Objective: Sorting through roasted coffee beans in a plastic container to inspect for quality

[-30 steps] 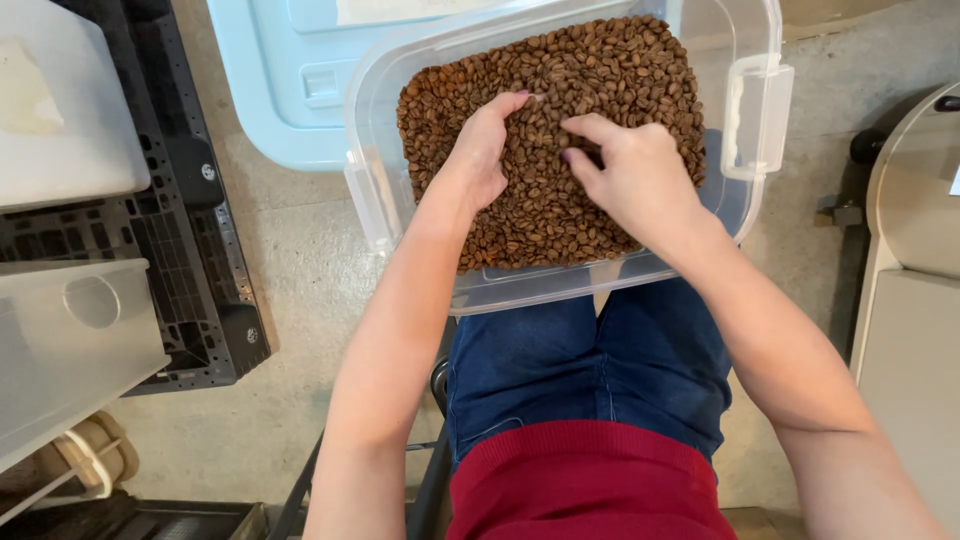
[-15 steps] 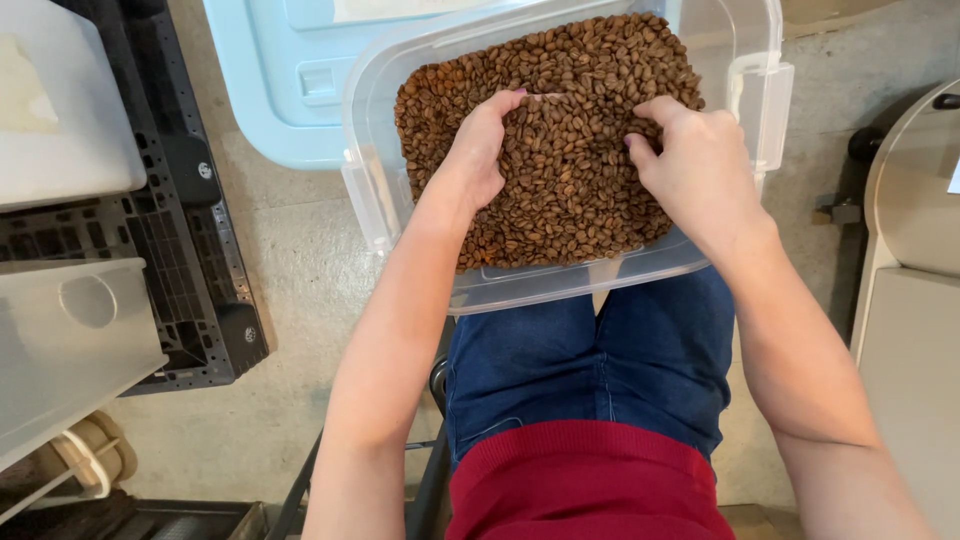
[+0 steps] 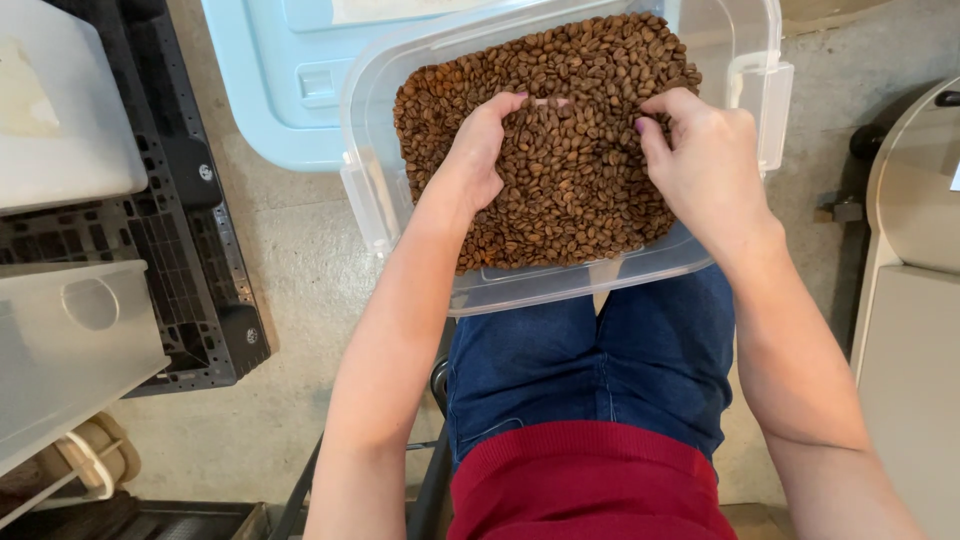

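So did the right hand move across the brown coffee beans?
Yes. The right hand slid rightward from the middle of the brown coffee beans toward the clear plastic bin's white latch.

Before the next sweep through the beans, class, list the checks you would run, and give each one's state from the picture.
1. Clear plastic bin rests on the lap: ok.
2. Left hand lies on the roasted coffee beans: ok.
3. Right hand is on the beans by the bin's right wall: ok.
4. Beans all inside the bin, none seen on the concrete floor: ok.
5. Bean pinched in either hand's fingers: cannot tell.
6. Side latch hangs open, clear of the hands: ok.
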